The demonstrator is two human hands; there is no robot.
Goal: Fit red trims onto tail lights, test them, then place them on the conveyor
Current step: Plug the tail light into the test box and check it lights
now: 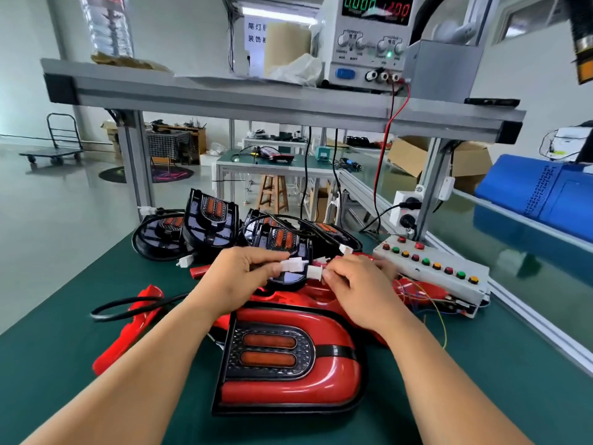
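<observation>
A tail light with its red trim fitted point(288, 358) lies flat on the green mat right in front of me; its lamps look unlit. Above it, my left hand point(237, 277) pinches a white plug point(293, 264) on a black cable point(128, 308). My right hand point(356, 284) pinches a second white plug point(313, 272) with thin coloured wires. The two plugs sit close together, just apart. Loose red trims point(128, 332) lie on the left and under my hands. Several untrimmed black tail lights point(208, 216) are heaped behind.
A white test box with coloured buttons point(433, 268) stands to the right. On the shelf point(224, 94) above sits a power supply point(369, 40) with red and black leads hanging down. The green conveyor point(513, 252) runs along the right behind an aluminium rail, beside a blue case point(545, 194).
</observation>
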